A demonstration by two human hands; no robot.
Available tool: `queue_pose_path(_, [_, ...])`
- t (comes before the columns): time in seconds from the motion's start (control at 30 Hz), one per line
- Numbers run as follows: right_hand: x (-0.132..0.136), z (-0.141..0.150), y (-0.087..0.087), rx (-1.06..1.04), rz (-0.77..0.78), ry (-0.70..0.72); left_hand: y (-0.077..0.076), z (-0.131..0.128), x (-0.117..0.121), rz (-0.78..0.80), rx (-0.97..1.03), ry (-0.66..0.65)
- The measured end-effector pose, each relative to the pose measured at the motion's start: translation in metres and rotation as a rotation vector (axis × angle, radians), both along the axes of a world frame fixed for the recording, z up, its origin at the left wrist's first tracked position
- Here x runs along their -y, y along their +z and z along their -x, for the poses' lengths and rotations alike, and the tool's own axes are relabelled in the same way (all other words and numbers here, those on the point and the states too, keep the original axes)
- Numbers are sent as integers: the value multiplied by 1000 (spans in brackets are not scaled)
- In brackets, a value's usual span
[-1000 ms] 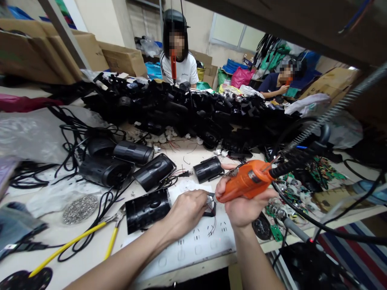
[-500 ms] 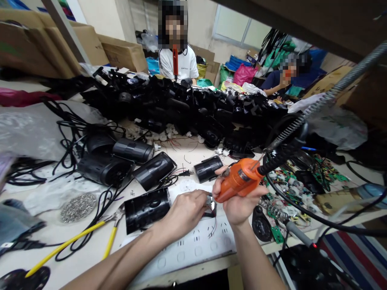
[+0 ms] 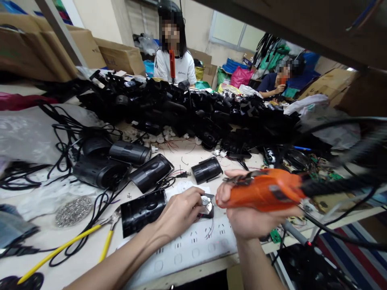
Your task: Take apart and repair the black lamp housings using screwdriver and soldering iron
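Observation:
My right hand [image 3: 252, 221] is wrapped round an orange electric screwdriver [image 3: 263, 191], which lies almost level with its tip toward the left. Just left of that tip, my left hand [image 3: 183, 205] pinches a small white round part [image 3: 206, 200]. Below the part is a dark piece [image 3: 208, 212] with thin wires. Whether the tip touches the part, I cannot tell. An open black housing [image 3: 142, 209] lies beside my left wrist. Under my hands is a white power strip [image 3: 193, 251].
Black cylindrical housings [image 3: 152, 172] lie behind my hands. To the left are screws [image 3: 73, 211] in a pile and yellow-handled pliers [image 3: 60, 251]. A heap of black parts [image 3: 187, 104] spans the back, with two people beyond. A soldering iron [image 3: 296, 233] is at right.
My right hand has swung the screwdriver from a slant to nearly level, its back end moving right. The white part in my left hand now shows more plainly.

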State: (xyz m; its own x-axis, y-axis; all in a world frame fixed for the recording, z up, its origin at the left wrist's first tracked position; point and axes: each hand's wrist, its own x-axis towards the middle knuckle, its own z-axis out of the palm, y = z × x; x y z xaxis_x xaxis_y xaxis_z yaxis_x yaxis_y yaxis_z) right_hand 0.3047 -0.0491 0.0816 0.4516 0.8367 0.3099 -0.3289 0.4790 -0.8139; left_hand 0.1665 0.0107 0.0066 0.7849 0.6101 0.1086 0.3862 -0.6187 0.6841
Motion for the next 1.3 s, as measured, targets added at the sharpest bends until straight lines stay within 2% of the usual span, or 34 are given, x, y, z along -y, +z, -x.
queue_pose_path(0.1, [14,6,15,-49,-17,79,4,8,3,-49,172,11])
queue_pose_path(0.2, [19,13,20,-86,-11,135,7,15,7,-109,275,-4])
queue_pose_path(0.5, [8,30,21,-1,-32,119,6,24,7,-126,326,-10])
queue_pose_path(0.6, [1,32,17,39,-22,116,4,22,3,-65,310,15])
queue_pose_path(0.9, [-26,23,-15,27,59,59,4,-4,-4,188,99,58])
queue_pose_path(1.13, [-28,27,-19,51,45,19,2,-7,-5,280,152,63])
queue_pose_path(1.3, [-30,26,-22,76,2,38,5,-7,-6,283,84,96])
